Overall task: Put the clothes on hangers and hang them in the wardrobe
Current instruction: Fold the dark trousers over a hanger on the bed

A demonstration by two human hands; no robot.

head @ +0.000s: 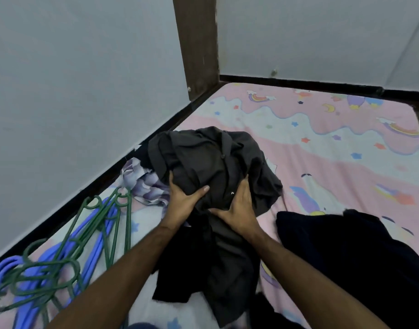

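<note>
Pale grey walls met at a dark wooden post behind a bed whose pink sheet, printed with rainbows and stars, filled the head view. At the middle of the bed lay a crumpled dark grey shirt, bunched high at its far end and trailing toward the viewer, so its long axis ran near to far. Both hands gripped it at the middle of that length. The left hand came in from the left, its fingers curled into the cloth and its thumb lying across the top. The right hand came in from the right with fingers spread and pressed round the fabric. The hands sat close together, the shirt's bulk just beyond the fingertips and its tail beneath the wrists.

To the near left, well apart from the shirt, lay a tangle of green and blue hangers; the left hand was nearer to them. A purple patterned garment lay just left of the shirt, and a black garment at the near right. No wardrobe showed.
</note>
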